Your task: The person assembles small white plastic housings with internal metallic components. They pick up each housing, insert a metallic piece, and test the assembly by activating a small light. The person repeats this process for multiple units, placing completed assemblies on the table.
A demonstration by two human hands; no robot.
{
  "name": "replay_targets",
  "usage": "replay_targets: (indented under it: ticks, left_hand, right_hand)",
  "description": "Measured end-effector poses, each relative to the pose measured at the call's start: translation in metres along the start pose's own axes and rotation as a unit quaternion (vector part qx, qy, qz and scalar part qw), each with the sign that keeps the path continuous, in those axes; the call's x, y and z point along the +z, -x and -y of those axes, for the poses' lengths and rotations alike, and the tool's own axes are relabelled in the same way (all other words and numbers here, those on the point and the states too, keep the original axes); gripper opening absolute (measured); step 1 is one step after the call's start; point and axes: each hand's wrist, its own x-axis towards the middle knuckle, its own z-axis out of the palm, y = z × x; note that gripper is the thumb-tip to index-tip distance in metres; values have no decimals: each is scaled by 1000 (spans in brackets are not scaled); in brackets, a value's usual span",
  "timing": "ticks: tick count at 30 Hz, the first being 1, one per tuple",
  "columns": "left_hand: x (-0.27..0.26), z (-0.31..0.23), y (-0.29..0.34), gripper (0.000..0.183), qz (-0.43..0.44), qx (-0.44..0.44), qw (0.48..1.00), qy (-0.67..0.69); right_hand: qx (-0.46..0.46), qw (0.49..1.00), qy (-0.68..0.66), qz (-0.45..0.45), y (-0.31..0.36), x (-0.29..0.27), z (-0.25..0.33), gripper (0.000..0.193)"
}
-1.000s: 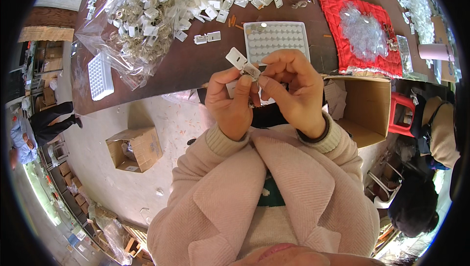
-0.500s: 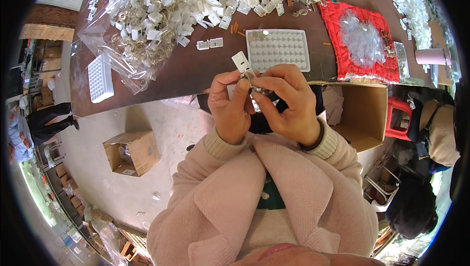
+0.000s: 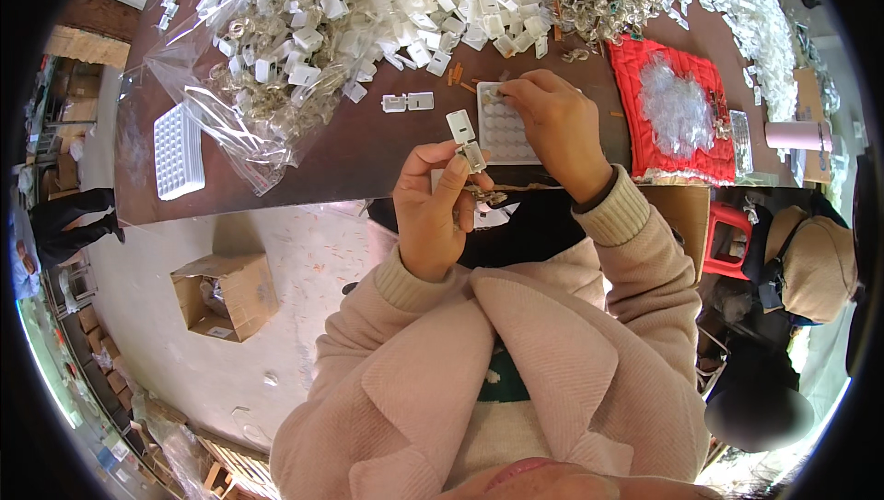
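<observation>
Case (image 3: pixel 466 139), white and hinged open, is gripped by left hand (image 3: pixel 436 213), seen just left of tray (image 3: pixel 506 139). Right hand (image 3: pixel 558 127) is over tray, fingers (image 3: pixel 529 91) bent near its far edge; whether they hold anything cannot be told.

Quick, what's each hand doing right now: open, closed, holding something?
Left hand: closed, holding a small, opened white case.
Right hand: fingertips at the white dimpled tray; whether it grips anything cannot be told.
</observation>
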Motion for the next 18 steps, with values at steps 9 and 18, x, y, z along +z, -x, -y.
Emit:
replay_targets:
  ticks: [9,18]
  left_hand:
    - [-5,-3,-3,16,24,-18,999,28]
    - [2,2,0,16,34,8,999,29]
  right_hand:
    - [35,996,-64,48,-3,-1,-7,13]
    - [-10,974,-228,2,15,-43,40,13]
